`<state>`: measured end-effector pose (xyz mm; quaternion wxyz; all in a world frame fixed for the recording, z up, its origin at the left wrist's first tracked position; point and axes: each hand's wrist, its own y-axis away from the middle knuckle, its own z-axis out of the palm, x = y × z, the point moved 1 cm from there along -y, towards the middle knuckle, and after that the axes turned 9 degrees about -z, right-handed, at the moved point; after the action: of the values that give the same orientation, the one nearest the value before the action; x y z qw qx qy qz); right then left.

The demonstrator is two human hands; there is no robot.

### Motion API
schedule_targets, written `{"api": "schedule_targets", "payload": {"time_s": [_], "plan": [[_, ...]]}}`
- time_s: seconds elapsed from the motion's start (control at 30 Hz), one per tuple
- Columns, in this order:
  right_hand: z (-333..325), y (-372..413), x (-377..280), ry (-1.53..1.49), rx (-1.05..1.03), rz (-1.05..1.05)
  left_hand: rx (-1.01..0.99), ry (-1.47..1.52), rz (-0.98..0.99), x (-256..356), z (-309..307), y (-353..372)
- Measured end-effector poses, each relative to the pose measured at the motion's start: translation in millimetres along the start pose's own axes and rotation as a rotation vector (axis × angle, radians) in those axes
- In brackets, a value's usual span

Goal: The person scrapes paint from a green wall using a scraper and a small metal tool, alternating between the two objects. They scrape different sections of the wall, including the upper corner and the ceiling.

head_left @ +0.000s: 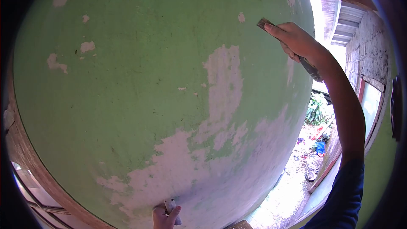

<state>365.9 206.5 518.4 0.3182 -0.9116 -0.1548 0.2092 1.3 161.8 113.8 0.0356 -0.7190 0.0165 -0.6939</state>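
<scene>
A wall (140, 72) with green paint fills most of the view, broken by bare pale patches (224, 76) where paint is gone. At the upper right, my right hand (299, 40) is closed around a scraper (313, 70); its flat, worn blade end points up and left, close to the green surface. My left hand (163, 218) is low in the view, in front of a large bare patch. Its fingers are wrapped round a pale grey, roughly tube-shaped thing (170, 205), mostly covered by the hand, so its kind does not show.
A wooden frame (46, 176) borders the wall on the left, with a window (32, 191) below it. Beyond the wall's right edge lie bright ground with scattered litter (311, 148), a green plant (317, 108) and another building (364, 51).
</scene>
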Motion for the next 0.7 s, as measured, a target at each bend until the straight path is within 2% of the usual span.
{"api": "schedule_targets", "payload": {"time_s": [0.13, 0.23, 0.3, 0.4, 0.53, 0.63, 0.7], "plan": [[14.6, -34.8, 1.1, 0.040, 0.032, -0.006, -0.002, -0.012, -0.027, 9.3, 1.1, 1.9], [10.6, -33.4, -13.2, -0.094, 0.108, 0.008, 0.017, -0.015, -0.043, 11.7, 4.4, 4.4], [11.2, -26.2, -13.6, -0.017, 0.088, 0.014, 0.120, -0.115, 0.126, 10.1, 2.8, 4.2], [5.3, -7.8, -5.4, -0.021, 0.052, 0.057, 0.119, -0.063, 0.100, 11.2, 2.8, 5.1], [11.2, -14.0, 0.4, -0.046, 0.064, 0.090, -0.007, -0.011, 0.063, -7.7, -3.6, -3.9], [14.6, -48.7, -1.1, -0.129, 0.128, 0.056, 0.014, -0.044, 0.017, 7.5, 1.6, 0.5], [12.3, -56.2, -10.3, -0.194, 0.240, -0.053, 0.022, -0.090, 0.045, 14.3, 2.8, 3.0]]}}
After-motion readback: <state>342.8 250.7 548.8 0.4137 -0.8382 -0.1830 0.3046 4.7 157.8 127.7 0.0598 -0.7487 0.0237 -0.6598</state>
